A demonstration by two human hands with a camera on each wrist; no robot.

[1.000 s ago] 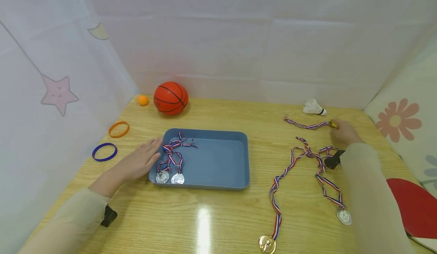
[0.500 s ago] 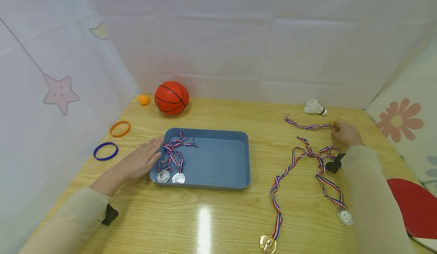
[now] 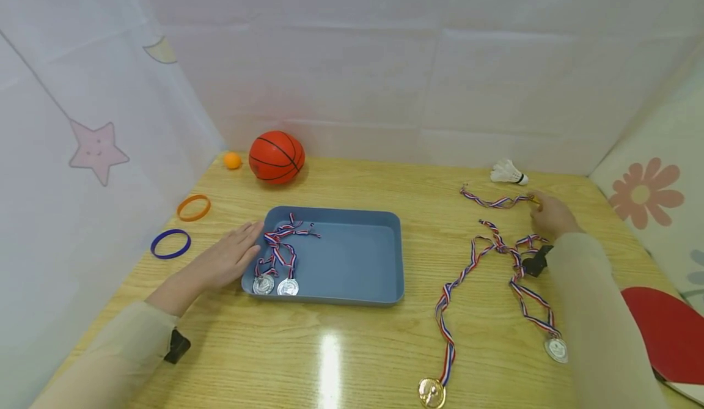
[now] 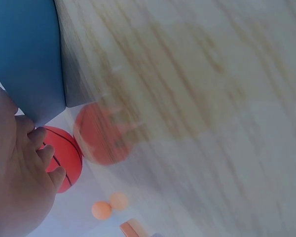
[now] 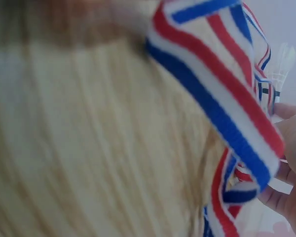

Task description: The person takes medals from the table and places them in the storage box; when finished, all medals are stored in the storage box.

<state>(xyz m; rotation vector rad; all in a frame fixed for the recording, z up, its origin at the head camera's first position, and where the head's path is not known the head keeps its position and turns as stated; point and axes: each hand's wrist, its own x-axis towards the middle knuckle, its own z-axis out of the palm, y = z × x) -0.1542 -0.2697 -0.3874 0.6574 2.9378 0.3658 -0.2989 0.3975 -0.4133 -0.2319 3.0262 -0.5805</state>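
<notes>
My left hand (image 3: 227,256) lies with straight fingers along the left side of a blue-grey tray (image 3: 352,262). Inside the tray's left end are two silver medals (image 3: 288,287) with knotted red, white and blue ribbons. At the far right, my right hand (image 3: 552,215) pinches a gold medal (image 3: 533,198), mostly hidden by the fingers; its ribbon (image 3: 497,203) trails left over the table. Nearer the front, another gold medal (image 3: 431,392) and a silver medal (image 3: 556,350) lie with ribbons tangled together. In the right wrist view a striped ribbon (image 5: 217,98) crosses close to the camera.
A shuttlecock (image 3: 508,172) lies just behind the right hand. Back left are a small basketball (image 3: 277,157) and an orange ball (image 3: 232,161). Orange (image 3: 193,217) and blue (image 3: 170,256) wristbands lie left of the tray. A red paddle (image 3: 662,335) shows at right.
My right hand shifts slightly around the gold medal, and more of the medal shows between its fingertips now than half a second ago. The left hand and tray stay put.
</notes>
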